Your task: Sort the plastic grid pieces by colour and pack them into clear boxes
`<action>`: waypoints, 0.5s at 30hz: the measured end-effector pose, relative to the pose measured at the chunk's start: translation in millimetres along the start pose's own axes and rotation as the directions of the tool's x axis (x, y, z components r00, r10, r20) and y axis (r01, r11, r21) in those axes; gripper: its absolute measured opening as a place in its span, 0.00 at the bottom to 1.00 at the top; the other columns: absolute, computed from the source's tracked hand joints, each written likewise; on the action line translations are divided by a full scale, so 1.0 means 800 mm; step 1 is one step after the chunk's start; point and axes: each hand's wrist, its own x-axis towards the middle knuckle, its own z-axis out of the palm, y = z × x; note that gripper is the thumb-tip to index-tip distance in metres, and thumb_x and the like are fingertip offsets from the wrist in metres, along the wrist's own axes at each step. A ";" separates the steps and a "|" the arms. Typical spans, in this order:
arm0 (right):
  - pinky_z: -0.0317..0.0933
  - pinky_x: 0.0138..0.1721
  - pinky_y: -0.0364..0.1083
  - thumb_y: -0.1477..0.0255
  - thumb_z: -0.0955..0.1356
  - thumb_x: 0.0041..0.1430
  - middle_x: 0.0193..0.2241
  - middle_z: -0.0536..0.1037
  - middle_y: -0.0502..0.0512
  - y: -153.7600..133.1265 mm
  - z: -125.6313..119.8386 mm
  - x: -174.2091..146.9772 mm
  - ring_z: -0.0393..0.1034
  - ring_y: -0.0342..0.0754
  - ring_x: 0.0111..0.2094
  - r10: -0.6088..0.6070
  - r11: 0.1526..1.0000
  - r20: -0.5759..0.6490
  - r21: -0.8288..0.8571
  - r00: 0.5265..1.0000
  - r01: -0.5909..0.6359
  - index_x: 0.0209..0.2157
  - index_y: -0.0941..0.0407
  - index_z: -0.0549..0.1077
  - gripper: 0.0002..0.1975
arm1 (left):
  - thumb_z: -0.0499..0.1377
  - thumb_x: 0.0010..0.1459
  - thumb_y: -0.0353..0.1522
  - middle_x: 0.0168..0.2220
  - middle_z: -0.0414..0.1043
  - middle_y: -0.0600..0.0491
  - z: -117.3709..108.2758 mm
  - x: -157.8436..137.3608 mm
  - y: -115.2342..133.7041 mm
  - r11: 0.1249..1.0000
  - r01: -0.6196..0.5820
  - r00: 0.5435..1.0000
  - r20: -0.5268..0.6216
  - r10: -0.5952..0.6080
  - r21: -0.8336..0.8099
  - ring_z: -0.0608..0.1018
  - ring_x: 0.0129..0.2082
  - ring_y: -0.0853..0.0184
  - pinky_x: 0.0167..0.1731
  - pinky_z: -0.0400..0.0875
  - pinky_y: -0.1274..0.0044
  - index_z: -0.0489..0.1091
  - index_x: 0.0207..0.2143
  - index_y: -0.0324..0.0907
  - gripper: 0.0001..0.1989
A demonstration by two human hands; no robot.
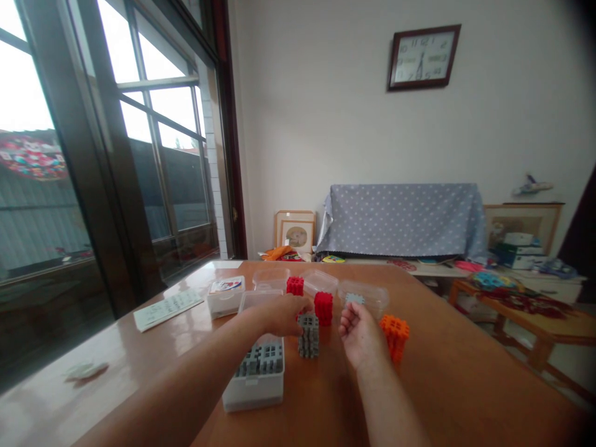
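Observation:
My left hand [286, 315] reaches across to a stack of dark grey interlocking plastic pieces [308, 338] standing upright on the table, its fingers and thumb closed about the stack's upper edge. A light grey interlocking piece [355, 298] is pinched between the thumb and fingers of my right hand [358, 332], raised to the right of the stack. Below my left forearm, an open clear box [254, 394] holds more grey pieces [265, 359]. Two red stacks [323, 308] stand just behind the grey one. An orange stack [395, 335] is partly hidden behind my right wrist.
Several clear plastic containers [367, 292] lie toward the back of the brown table [447, 372]. A lidded box [226, 297] and a paper booklet [168, 308] are at the left. A small pale object [86, 370] rests near the left edge. A wooden bench [526, 316] stands at the right.

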 end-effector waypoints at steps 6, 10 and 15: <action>0.59 0.20 0.38 0.69 0.72 0.53 0.19 0.75 0.45 -0.006 0.005 -0.005 0.67 0.39 0.18 0.073 0.997 -0.048 0.032 0.996 -0.072 0.32 0.56 0.74 0.06 | 0.65 0.47 0.32 0.48 0.75 0.50 -0.013 -0.010 0.004 0.999 -0.026 0.996 -0.081 0.023 -0.040 0.77 0.44 0.59 0.44 0.70 0.72 0.69 0.49 0.44 0.24; 0.58 0.20 0.37 0.70 0.71 0.54 0.19 0.74 0.45 -0.009 0.007 -0.007 0.66 0.38 0.18 0.092 0.995 -0.056 0.036 0.994 -0.090 0.32 0.56 0.74 0.05 | 0.63 0.50 0.32 0.46 0.75 0.51 -0.031 -0.038 0.009 0.997 -0.037 0.992 -0.122 0.029 -0.063 0.76 0.44 0.61 0.44 0.70 0.72 0.70 0.47 0.44 0.19; 0.58 0.20 0.37 0.70 0.71 0.54 0.19 0.74 0.45 -0.009 0.007 -0.007 0.66 0.38 0.18 0.108 0.994 -0.054 0.032 0.993 -0.107 0.31 0.56 0.74 0.05 | 0.61 0.52 0.32 0.45 0.75 0.52 -0.049 -0.089 0.006 0.998 -0.023 0.985 -0.172 0.013 -0.056 0.76 0.45 0.61 0.46 0.69 0.72 0.72 0.44 0.44 0.15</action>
